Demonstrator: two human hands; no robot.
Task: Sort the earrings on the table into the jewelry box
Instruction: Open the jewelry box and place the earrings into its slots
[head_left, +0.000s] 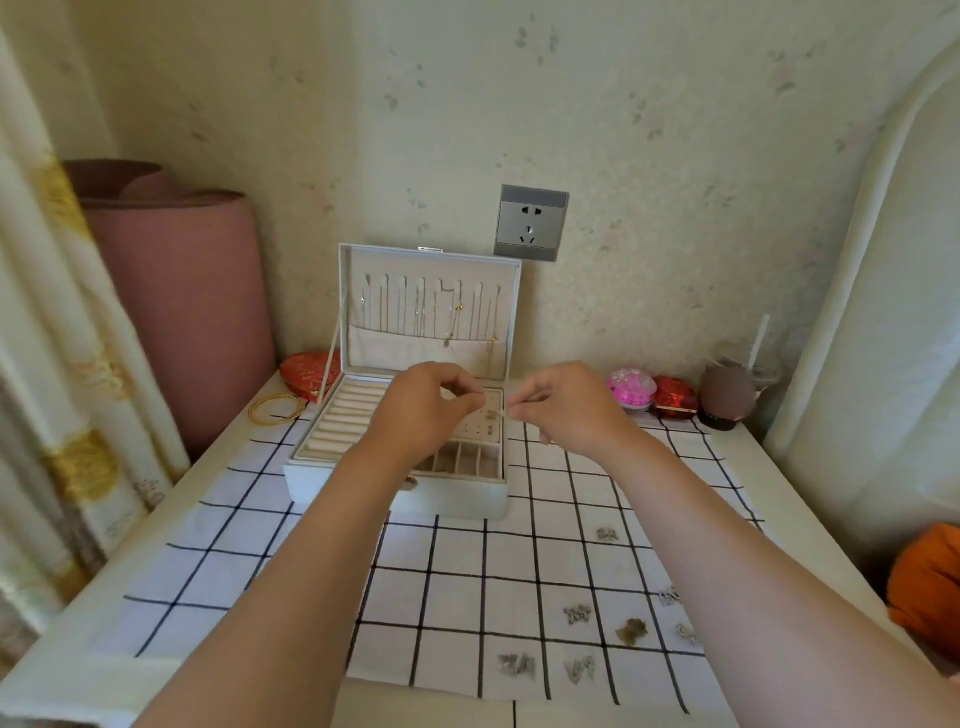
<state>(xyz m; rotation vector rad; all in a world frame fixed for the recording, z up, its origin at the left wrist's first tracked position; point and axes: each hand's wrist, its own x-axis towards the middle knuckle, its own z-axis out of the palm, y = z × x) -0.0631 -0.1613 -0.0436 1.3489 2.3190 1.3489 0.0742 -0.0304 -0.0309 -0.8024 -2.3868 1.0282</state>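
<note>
seven small earring clusters (577, 614) lie on the checked cloth (457, 597) toward the near right corner of the worktop (67, 660). one open jewelry box (457, 499) stands at the far middle edge, lid upright. left hand (431, 410) and right hand (566, 410) hover above its perforated earring panel (491, 423). each grip is nearly closed, thumb and forefinger tips together; whether they pinch anything cannot be told. far left corner: gold bangles (275, 410), one red heart case (306, 374).
</note>
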